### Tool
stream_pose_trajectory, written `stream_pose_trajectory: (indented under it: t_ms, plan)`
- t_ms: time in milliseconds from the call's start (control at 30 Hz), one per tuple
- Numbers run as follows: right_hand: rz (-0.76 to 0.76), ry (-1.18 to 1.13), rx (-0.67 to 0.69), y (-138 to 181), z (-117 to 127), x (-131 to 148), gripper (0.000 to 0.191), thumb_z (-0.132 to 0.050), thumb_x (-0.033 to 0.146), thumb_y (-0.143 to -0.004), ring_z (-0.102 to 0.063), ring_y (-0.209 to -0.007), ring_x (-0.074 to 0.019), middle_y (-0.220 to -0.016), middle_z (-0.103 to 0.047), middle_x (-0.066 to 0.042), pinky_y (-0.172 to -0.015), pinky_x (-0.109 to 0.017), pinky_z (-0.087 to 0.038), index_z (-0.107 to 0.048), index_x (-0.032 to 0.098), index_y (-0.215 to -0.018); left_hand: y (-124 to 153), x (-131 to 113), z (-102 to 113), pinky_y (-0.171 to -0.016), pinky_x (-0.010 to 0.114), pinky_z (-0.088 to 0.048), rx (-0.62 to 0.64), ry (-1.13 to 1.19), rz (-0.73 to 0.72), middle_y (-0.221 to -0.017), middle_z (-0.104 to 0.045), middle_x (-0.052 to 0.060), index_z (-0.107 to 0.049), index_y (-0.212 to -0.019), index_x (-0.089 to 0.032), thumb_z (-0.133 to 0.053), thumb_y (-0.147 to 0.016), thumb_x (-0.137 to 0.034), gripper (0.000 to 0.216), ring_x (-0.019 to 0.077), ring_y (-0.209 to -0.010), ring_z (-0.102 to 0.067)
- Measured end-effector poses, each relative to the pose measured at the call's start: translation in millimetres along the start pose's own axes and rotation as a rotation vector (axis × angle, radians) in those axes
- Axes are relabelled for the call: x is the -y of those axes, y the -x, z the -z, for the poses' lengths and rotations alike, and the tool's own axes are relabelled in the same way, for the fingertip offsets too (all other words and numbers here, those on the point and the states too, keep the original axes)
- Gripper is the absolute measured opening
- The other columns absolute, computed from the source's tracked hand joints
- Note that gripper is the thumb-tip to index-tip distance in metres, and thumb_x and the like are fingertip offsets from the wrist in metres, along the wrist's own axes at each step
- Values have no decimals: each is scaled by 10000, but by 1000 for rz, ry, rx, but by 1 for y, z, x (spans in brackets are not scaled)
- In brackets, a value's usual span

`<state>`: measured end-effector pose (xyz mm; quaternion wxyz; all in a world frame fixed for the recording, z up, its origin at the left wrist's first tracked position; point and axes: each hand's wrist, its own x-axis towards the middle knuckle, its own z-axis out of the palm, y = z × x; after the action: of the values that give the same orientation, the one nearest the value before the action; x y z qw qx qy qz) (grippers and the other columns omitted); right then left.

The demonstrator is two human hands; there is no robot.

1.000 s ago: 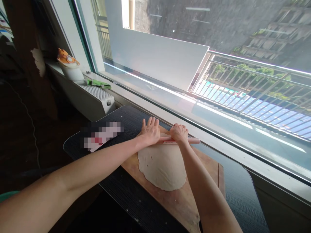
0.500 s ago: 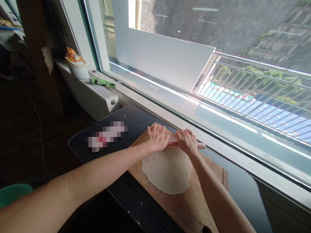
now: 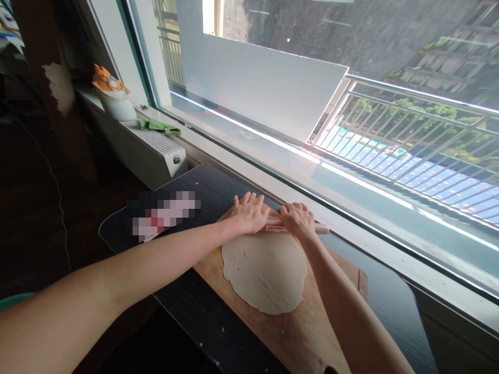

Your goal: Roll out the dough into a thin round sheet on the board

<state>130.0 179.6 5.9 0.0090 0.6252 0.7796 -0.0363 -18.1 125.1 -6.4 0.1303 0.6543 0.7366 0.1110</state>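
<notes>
A sheet of dough [image 3: 265, 275], flattened and roughly round with small tears near its left side, lies on a wooden board [image 3: 312, 332]. Across its far edge rests a light rolling pin [image 3: 322, 229] with a red printed label. My left hand [image 3: 249, 213] lies palm down over the pin's left part, fingers stretched forward and spread. On the right part, my right hand [image 3: 298, 218] presses flat in the same way, its fingers extended. The pin's left end is hidden under my left hand.
The board sits on a dark table [image 3: 195, 182] beside a window. A blurred-out pinkish item [image 3: 166, 215] lies on the table's left. A radiator [image 3: 156, 145] under the sill carries a green cloth [image 3: 160, 127] and a white tub [image 3: 117, 106].
The rolling pin has turned, so its red label now shows between my hands. Both hands stay on it near the dough's far edge. The view has shifted slightly.
</notes>
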Motion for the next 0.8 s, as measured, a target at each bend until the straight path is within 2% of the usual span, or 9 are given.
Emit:
stream_pose_trajectory:
  t_ms: [133,200,333,400,600,667,800]
  plan:
    - [-87,-58,21,-27,4,14,498,-315,396,-998,-425,-1346,-286,-1415,-544,-148,-1099,-434,-326,-598,156,-1329,-28,7,9,-1189,627,-199,24,12,110,-1606,-344,155,-328,-1530,-120,-186,-995,-433,636,315,-1513,-232]
    - [-86,-55,30,-22,4,13,495,-315,393,-1000,-425,-1347,-286,-1415,-543,-147,-1096,-435,-332,-588,158,-1340,-22,7,7,-1196,619,-193,21,7,88,-1614,-334,136,-325,-1534,-139,-186,-997,-432,628,303,-1515,-228]
    - [39,11,19,8,0,-1,424,-297,332,-1012,-435,-1327,-276,-1355,-591,-106,-1078,-438,-348,-656,233,-1216,6,0,-2,-1187,617,-225,-31,-24,-50,-1603,-367,102,-361,-1519,-183,-227,-992,-444,603,296,-1502,-253]
    - [53,17,8,9,0,-3,419,-300,314,-1007,-436,-1321,-273,-1341,-600,-100,-1081,-438,-347,-673,242,-1184,5,0,-3,-1179,618,-240,-40,-22,-66,-1588,-390,113,-391,-1498,-180,-238,-988,-447,596,304,-1492,-269]
    - [-72,-55,47,-30,4,12,493,-347,385,-980,-438,-1334,-298,-1411,-544,-161,-1094,-445,-349,-608,156,-1330,-28,8,8,-1186,623,-214,-5,24,93,-1580,-389,147,-347,-1517,-150,-216,-986,-447,622,307,-1506,-245]
    - [-79,-53,60,-25,3,10,492,-345,380,-980,-430,-1342,-296,-1414,-545,-153,-1096,-447,-348,-599,162,-1341,-19,6,6,-1185,629,-210,-14,28,64,-1588,-375,150,-346,-1518,-146,-212,-989,-448,624,310,-1507,-241]
    - [21,-18,46,6,-1,-4,443,-295,334,-998,-449,-1307,-282,-1351,-595,-98,-1081,-466,-354,-656,226,-1233,12,-2,-3,-1189,628,-205,-67,2,-54,-1598,-366,129,-375,-1506,-170,-253,-990,-457,603,310,-1499,-247]
